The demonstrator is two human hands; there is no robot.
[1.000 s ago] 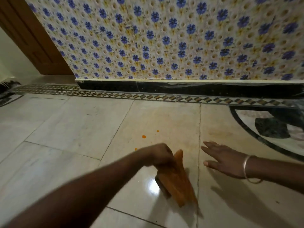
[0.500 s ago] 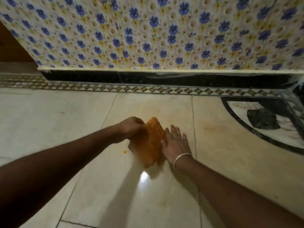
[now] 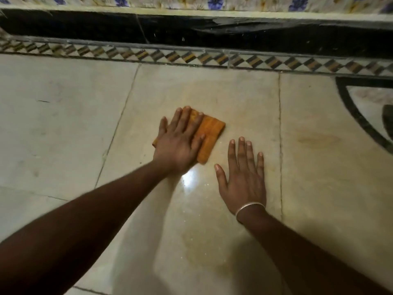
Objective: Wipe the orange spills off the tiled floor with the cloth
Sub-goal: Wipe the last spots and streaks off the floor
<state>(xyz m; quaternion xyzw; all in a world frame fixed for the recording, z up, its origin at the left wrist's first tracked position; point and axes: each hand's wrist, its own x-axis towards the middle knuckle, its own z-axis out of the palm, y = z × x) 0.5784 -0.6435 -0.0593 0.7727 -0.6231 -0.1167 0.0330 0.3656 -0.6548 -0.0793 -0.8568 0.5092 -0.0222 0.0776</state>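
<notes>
Now your left hand (image 3: 178, 143) presses flat, fingers spread, on the cloth (image 3: 209, 135); your right hand (image 3: 244, 179) lies flat and empty on the floor (image 3: 63, 124). No bright orange drops show (only faint yellowish smears), so you look nearly done.

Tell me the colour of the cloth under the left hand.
Orange, with faint stripes: the folded orange cloth, seen in the head view.
</notes>
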